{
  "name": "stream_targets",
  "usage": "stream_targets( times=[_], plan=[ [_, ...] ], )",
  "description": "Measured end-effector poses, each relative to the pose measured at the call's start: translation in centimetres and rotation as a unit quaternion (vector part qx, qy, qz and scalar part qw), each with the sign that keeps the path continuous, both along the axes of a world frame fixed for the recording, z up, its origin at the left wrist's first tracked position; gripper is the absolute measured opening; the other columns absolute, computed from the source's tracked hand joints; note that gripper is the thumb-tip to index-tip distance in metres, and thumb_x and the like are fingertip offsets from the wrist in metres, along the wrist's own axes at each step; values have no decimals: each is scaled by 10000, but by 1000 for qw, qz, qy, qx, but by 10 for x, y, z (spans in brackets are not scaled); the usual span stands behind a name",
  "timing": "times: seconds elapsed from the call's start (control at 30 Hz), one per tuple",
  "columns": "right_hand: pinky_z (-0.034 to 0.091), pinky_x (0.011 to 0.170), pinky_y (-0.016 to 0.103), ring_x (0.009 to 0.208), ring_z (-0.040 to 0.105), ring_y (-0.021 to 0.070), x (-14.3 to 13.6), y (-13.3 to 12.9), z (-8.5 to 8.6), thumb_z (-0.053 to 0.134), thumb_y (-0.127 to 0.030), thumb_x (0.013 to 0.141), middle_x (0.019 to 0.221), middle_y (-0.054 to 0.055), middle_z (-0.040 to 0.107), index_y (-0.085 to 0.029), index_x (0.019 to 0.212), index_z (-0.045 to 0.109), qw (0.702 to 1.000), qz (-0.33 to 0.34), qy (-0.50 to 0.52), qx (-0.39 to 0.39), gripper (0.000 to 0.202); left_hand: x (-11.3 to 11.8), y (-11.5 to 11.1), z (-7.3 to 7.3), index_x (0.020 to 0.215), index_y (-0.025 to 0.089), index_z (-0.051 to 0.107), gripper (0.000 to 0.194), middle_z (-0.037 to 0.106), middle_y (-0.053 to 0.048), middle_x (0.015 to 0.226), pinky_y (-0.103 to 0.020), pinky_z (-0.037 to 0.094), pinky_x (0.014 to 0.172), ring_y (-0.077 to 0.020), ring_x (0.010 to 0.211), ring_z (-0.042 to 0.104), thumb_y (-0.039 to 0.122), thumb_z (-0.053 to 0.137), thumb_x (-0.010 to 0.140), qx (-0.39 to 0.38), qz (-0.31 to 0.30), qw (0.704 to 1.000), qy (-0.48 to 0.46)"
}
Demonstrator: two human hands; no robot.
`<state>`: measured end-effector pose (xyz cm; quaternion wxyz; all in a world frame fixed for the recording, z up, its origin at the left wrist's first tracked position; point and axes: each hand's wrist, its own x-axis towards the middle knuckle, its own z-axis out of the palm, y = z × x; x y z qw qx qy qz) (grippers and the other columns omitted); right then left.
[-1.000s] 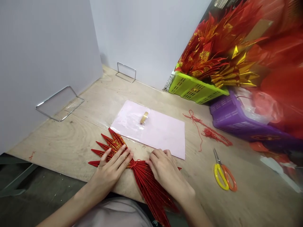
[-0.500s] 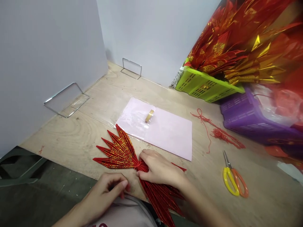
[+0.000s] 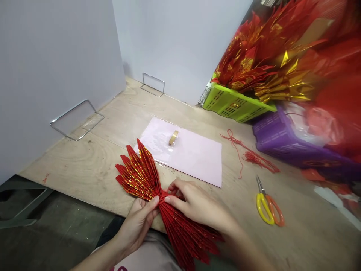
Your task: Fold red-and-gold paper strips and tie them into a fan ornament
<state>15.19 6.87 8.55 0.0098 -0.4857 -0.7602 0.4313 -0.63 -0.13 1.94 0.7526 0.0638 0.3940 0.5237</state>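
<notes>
A pleated red and gold paper fan (image 3: pixel 141 173) is tied at its narrow waist with red string and spreads out at both ends. My left hand (image 3: pixel 141 216) pinches it just left of the waist, thumb on top. On the right side of the waist, my right hand (image 3: pixel 194 201) grips it with the thumb against the folds and the fingers curled behind. The lower half of the fan hangs past the table's near edge, partly under my right forearm. Behind it lies a pale pink sheet (image 3: pixel 197 156) with clear plastic and a roll of gold tape (image 3: pixel 173 137) on it.
Scissors (image 3: pixel 266 207) with yellow and orange handles lie on the right, below a bundle of red string (image 3: pixel 261 160). A green basket (image 3: pixel 237 103) of red and gold paper pieces and a purple basket (image 3: pixel 282 139) stand behind. Wire stands (image 3: pixel 77 120) line the white panels.
My left hand has moved from beside the fan to pinch its waist. The fan is lifted and tilted, its pleats turned more on edge. The view has shifted slightly.
</notes>
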Motion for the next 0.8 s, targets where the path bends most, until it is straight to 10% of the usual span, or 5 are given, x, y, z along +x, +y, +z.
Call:
stream_targets(
  times=[0.43,0.8],
  plan=[
    [392,669,269,802,609,186,1,-1,-4,545,-450,903,882,48,673,-185,916,614,1000,5,-17,-6,274,2,2,-8,1189,172,619,490,682,-114,1199,-444,439,1066,-276,1172,601,333,778,754,27,34,999,20],
    [447,717,253,800,583,145,0,18,-40,700,-309,788,844,-2,634,-169,935,595,973,-68,111,-189,229,9,14,1,1085,122,670,352,723,-117,1087,-401,513,967,-270,1063,660,273,754,778,43,36,997,48]
  ],
)
